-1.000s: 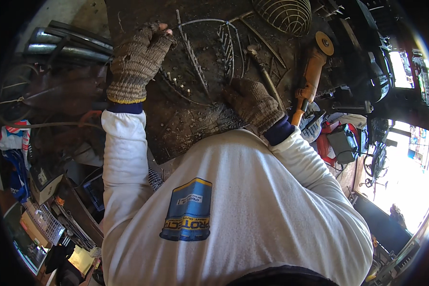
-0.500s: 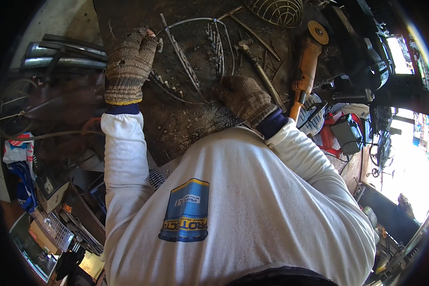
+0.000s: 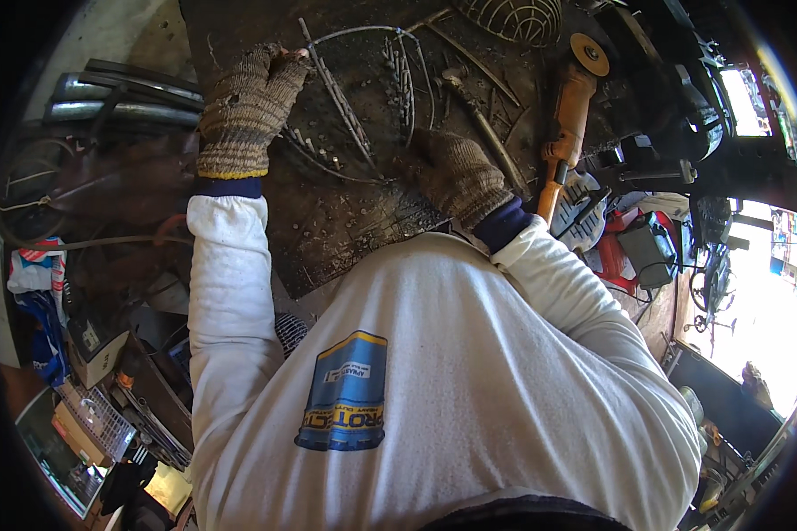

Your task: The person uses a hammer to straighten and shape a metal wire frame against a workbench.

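Note:
A thin metal hoop (image 3: 350, 32) lies over the dark, grimy worktop, and its rim runs toward both my gloved hands. My left hand (image 3: 250, 111), in a striped brown knit glove, is closed at the hoop's upper left edge. My right hand (image 3: 460, 175), gloved alike, curls at the hoop's lower right; its fingertips are in shadow and partly hidden. Within the hoop lie a rough rod bundle (image 3: 341, 96) and a second cluster of thin rods (image 3: 400, 84). Small metal stubs (image 3: 314, 150) are scattered near its lower left.
An orange angle grinder (image 3: 568, 119) lies on the worktop (image 3: 314, 243) to the right. Beside it are a metal bar (image 3: 487, 137) and a wire cage (image 3: 518, 18). Steel tubes (image 3: 119, 111) sit at the left; a red-and-grey machine (image 3: 642, 252) stands at the right.
My left hand has shifted slightly up and to the right along the hoop's edge. My right hand has moved a little up. The rods and the grinder stay where they were.

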Tool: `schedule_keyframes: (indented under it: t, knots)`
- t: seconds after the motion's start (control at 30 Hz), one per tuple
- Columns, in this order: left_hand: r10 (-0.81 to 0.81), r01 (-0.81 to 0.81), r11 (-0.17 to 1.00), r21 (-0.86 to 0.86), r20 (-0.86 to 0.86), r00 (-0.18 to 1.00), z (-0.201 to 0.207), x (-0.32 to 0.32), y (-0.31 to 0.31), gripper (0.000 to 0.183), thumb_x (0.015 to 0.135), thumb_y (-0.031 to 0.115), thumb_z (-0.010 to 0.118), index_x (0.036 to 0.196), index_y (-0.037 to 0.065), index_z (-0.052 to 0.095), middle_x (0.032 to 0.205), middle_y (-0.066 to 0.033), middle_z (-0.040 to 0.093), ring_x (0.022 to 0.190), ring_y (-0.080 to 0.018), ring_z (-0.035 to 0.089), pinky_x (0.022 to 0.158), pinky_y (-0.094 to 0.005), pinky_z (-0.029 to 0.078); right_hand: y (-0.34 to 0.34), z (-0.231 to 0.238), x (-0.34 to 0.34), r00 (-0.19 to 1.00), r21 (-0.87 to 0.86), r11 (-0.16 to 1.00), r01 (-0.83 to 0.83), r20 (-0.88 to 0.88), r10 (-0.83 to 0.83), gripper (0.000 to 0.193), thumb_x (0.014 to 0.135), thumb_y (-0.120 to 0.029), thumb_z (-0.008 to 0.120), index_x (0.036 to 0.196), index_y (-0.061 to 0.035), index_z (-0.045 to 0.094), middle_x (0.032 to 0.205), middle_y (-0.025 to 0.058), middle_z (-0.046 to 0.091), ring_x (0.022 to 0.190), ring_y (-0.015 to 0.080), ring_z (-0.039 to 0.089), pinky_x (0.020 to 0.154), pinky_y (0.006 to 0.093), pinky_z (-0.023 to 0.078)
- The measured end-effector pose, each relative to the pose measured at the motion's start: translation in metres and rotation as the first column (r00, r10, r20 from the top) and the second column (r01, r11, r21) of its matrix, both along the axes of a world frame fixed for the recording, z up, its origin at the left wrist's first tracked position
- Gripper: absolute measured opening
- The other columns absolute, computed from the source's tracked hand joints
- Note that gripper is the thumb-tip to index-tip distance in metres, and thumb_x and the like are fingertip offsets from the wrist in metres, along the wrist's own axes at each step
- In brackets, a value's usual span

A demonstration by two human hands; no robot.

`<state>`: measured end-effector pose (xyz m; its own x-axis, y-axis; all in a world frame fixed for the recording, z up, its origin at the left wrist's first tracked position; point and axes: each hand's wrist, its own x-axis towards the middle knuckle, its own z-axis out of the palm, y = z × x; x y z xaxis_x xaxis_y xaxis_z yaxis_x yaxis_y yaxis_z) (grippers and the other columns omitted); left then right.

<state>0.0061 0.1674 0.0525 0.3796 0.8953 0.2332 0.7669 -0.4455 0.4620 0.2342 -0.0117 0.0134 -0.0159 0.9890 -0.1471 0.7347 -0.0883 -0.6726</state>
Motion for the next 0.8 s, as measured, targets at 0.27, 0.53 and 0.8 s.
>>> schedule_keyframes:
  t: [0.27, 0.53, 0.8]
  knots:
    - [0.152, -0.192, 0.967, -0.169, -0.223, 0.963, 0.026, 0.021, -0.005, 0.067, 0.091, 0.068, 0.056, 0.124, 0.011, 0.068, 0.121, -0.0177, 0.07, 0.117, -0.0381, 0.064, 0.097, -0.0474, 0.049, -0.005, 0.008, -0.003, 0.981, -0.063, 0.997, 0.046, -0.183, -0.057, 0.033, 0.097, -0.035, 0.061, 0.109, -0.0047, 0.07, 0.096, 0.0217, 0.071, 0.092, 0.0379, 0.069, 0.081, 0.0464, 0.053]
    - [0.128, -0.196, 0.934, -0.3, -0.232, 0.964, 0.029, 0.023, 0.004, 0.067, 0.092, 0.066, 0.055, 0.126, 0.011, 0.067, 0.123, -0.0184, 0.069, 0.119, -0.04, 0.062, 0.098, -0.0478, 0.048, -0.005, -0.001, 0.0, 0.984, -0.012, 0.998, 0.064, -0.164, -0.065, 0.037, 0.095, -0.036, 0.063, 0.108, -0.0029, 0.072, 0.098, 0.024, 0.071, 0.095, 0.0409, 0.069, 0.085, 0.0463, 0.053]
    - [0.144, -0.187, 0.963, -0.195, -0.217, 0.966, 0.023, 0.023, -0.004, 0.066, 0.093, 0.065, 0.054, 0.127, 0.009, 0.067, 0.127, -0.019, 0.067, 0.121, -0.039, 0.06, 0.1, -0.0483, 0.047, -0.012, 0.004, 0.002, 0.993, 0.011, 1.0, 0.009, -0.117, -0.008, 0.044, 0.096, -0.042, 0.063, 0.114, -0.0027, 0.07, 0.102, 0.0233, 0.071, 0.097, 0.0412, 0.068, 0.086, 0.0465, 0.054]
